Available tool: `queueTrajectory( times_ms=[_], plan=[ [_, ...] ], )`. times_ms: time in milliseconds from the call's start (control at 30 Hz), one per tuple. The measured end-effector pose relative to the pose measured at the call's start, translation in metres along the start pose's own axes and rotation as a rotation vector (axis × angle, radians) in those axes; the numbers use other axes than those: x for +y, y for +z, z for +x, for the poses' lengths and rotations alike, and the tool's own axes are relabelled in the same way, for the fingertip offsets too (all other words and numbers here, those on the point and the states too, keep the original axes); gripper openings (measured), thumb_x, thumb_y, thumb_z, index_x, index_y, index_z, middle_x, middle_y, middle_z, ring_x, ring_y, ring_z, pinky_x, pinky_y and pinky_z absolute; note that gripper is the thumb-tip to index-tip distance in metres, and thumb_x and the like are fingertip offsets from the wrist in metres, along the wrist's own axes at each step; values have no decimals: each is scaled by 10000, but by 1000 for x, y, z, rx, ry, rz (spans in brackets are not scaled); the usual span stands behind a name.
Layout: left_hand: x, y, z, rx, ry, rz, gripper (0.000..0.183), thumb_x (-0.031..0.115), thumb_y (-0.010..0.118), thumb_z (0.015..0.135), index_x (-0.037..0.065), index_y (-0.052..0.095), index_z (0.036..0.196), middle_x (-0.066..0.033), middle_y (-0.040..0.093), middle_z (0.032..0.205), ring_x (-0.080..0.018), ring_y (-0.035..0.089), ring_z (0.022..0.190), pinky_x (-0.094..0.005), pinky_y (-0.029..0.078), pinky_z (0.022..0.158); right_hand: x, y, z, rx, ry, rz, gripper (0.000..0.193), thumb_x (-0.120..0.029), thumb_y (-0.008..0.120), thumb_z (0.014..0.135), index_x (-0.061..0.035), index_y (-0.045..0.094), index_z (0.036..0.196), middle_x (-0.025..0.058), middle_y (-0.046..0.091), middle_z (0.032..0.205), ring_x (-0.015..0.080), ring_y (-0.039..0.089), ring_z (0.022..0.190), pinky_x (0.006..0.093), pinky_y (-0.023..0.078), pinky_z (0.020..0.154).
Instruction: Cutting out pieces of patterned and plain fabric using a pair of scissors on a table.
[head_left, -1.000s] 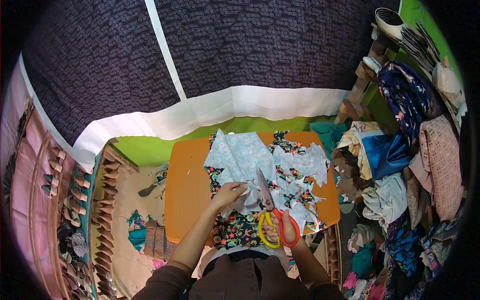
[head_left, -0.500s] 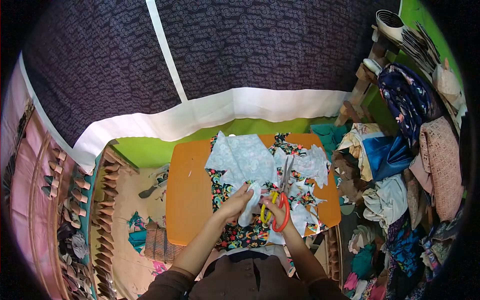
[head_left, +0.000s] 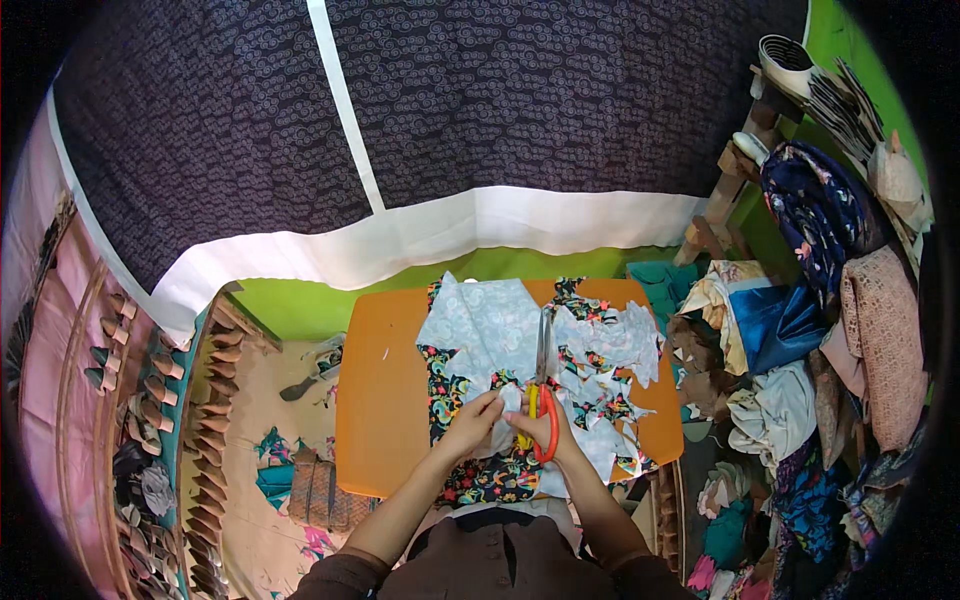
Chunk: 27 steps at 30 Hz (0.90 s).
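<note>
Left hand (head_left: 473, 423): fingers drawn together, thumb and fingertips pinching a pale piece (head_left: 508, 408) above the cloth near the table's near side. Right hand (head_left: 553, 432): curled around the red and yellow handles of the scissors (head_left: 541, 362), just beside the left; whether its fingertips also touch the piece cannot be told. Blades point away from the wearer, nearly together, and lie over the gap between two pale areas. Beneath, black floral cloth (head_left: 497, 478) runs to the near edge. Beyond the hands, a pale cloth (head_left: 487, 322) reaches the far edge; jagged pale scraps (head_left: 612, 345) crowd the right half. The table (head_left: 380, 420) offers its widest bare stretch at left, marked by one small white fleck; only a narrow strip shows along the right edge. Outward, shoe lasts (head_left: 208, 440) stand in rows at left; heaped fabrics (head_left: 772, 410) press close at right.
</note>
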<state>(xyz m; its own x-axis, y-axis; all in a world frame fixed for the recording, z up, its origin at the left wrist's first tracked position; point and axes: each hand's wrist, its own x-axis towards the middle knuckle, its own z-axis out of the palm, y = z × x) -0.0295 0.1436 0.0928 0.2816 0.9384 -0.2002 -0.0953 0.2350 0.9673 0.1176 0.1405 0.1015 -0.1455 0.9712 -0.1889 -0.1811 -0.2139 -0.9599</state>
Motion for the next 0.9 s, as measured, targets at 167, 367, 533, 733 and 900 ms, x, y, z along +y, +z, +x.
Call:
queueTrajectory(
  times_ms=[167,367,533,733,900],
  plan=[
    [14,10,-7,70,-40,233,252,236,499,865,1,558,935,22,495,643,-52,411,562,-209,345,495,-2,-16,14,-25,-50,-234,407,-71,667,699,-11,453,1041,39,513,829,113,507,747,230,423,653],
    [-2,5,-11,-52,-93,120,246,287,598,804,60,552,721,63,460,577,-15,372,486,-179,276,422,-32,-11,19,-78,-16,-252,449,-126,670,714,-4,445,1083,60,545,852,117,519,759,245,430,644],
    [24,2,-1,79,-273,-470,227,263,485,870,46,540,909,-50,581,807,-102,553,704,-216,429,616,-11,-33,20,71,-221,-310,377,-155,649,746,-15,463,1042,27,559,721,60,464,510,196,365,438],
    [24,-7,14,13,6,-1223,357,253,365,913,8,399,1171,-89,490,1173,-209,443,1113,-340,333,965,4,-20,14,262,61,-44,283,-341,578,806,-75,485,791,-16,454,564,67,406,454,216,343,419],
    [23,7,17,-38,-2,-1221,330,239,339,917,42,416,1170,-102,490,1181,-212,458,1103,-345,348,952,-20,-9,23,96,194,546,137,-111,598,782,-64,471,800,2,461,585,83,408,444,226,343,417]
  ],
)
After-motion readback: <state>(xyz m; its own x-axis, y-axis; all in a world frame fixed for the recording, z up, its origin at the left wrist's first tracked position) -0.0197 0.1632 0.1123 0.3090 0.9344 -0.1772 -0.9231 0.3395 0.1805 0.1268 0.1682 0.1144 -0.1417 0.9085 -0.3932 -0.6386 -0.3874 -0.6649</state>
